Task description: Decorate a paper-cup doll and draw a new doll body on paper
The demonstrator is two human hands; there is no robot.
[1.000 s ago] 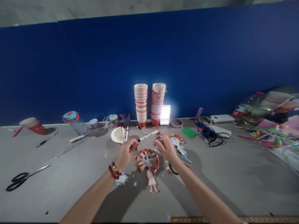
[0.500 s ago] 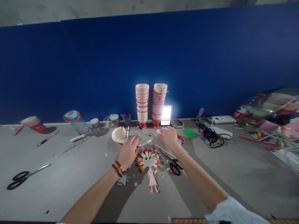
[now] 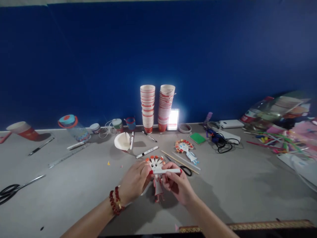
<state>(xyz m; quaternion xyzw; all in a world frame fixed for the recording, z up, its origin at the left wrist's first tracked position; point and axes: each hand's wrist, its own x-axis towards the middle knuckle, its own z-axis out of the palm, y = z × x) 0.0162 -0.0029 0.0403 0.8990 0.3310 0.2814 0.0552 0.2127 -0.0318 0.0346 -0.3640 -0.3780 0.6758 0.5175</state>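
Note:
A white marker with red ends [image 3: 166,171] is held level between both hands. My left hand [image 3: 135,180], with red beads at the wrist, closes its fingers on the marker's red left end. Around the white barrel, toward the right end, my right hand [image 3: 179,185] is closed. Beneath them on the table lies a paper doll [image 3: 158,186] with a red-tipped fringe and a red-edged dress, partly hidden by the hands. Just beyond it rests another white marker [image 3: 147,152]. A second paper doll [image 3: 183,147], dressed in blue and white, lies farther right.
Two tall stacks of paper cups [image 3: 148,109] stand by the blue wall, beside a bright screen [image 3: 173,119]. A cut cup [image 3: 122,142] sits left of centre. Black-handled scissors [image 3: 185,170] and sticks lie right; more scissors [image 3: 17,188] lie far left.
My right hand has come back from near the cup stacks with the red-ended marker. My left hand has moved nearer and now grips its left end. The view has shifted slightly.

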